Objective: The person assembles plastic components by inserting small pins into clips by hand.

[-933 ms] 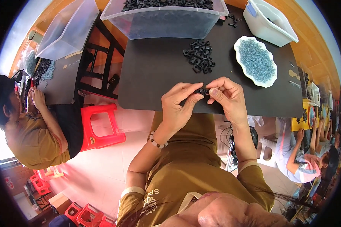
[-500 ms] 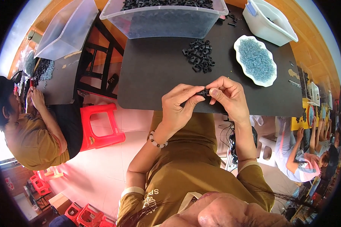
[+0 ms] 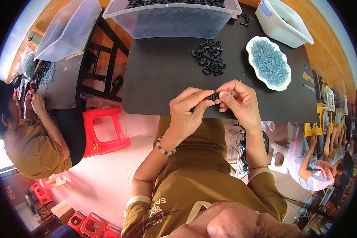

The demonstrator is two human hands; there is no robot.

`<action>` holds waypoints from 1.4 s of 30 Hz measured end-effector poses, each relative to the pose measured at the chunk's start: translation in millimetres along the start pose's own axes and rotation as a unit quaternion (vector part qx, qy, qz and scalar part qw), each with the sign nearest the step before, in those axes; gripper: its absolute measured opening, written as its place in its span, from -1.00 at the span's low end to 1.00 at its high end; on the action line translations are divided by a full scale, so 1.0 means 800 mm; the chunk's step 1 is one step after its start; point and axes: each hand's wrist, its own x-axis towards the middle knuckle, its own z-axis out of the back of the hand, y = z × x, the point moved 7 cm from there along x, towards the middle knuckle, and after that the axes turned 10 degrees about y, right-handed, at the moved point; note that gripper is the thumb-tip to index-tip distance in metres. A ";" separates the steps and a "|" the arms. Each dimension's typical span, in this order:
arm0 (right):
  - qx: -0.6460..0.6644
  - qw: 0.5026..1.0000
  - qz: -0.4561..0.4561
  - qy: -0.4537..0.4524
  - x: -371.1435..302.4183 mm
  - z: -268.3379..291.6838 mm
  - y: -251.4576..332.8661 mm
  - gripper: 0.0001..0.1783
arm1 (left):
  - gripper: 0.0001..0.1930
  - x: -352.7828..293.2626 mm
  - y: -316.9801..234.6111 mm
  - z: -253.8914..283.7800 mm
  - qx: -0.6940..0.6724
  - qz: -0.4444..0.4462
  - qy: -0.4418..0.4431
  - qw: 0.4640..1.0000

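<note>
A small black plastic part (image 3: 212, 96) is pinched between both hands, just above the table's near edge. My left hand (image 3: 189, 106) has thumb and forefinger closed on its left end. My right hand (image 3: 241, 102) grips the other end between thumb and fingertips, hiding much of it. Beyond my hands lies a loose pile of small black plastic parts (image 3: 209, 57). To their right, a white scalloped dish (image 3: 279, 86) holds many tiny clear-bluish pieces (image 3: 269, 62), too small to name.
A translucent bin (image 3: 174, 24) of black parts stands at the table's (image 3: 154, 75) far side. A white tub (image 3: 283, 23) sits at the back right, near a few loose black pieces (image 3: 245, 20). Left, a person (image 3: 35, 135) works at another table beside a red stool (image 3: 103, 131).
My hands hold nearly the same pose on the black part, with only slight finger movement. The view has shifted a little. The person at left has moved their hands slightly.
</note>
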 end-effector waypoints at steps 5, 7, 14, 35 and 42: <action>0.010 1.000 -0.001 0.002 -0.001 0.002 -0.004 -0.83 | -0.76 0.000 0.002 0.001 0.002 0.007 -0.004 1.000; 0.030 0.999 0.011 0.012 -0.001 0.000 -0.003 -0.81 | -0.76 0.000 0.002 0.001 0.008 0.003 -0.002 1.000; 0.047 0.999 0.018 0.018 0.000 -0.002 -0.005 -0.81 | -0.76 -0.001 0.004 0.002 -0.022 0.000 -0.005 1.000; -0.022 0.999 -0.023 0.007 0.002 0.003 -0.005 -0.91 | -0.75 -0.004 0.002 -0.002 0.014 -0.027 0.019 0.999; -0.080 0.995 -0.056 -0.005 0.000 0.000 0.001 -0.88 | -0.64 -0.006 -0.015 -0.004 0.114 -0.109 -0.006 0.987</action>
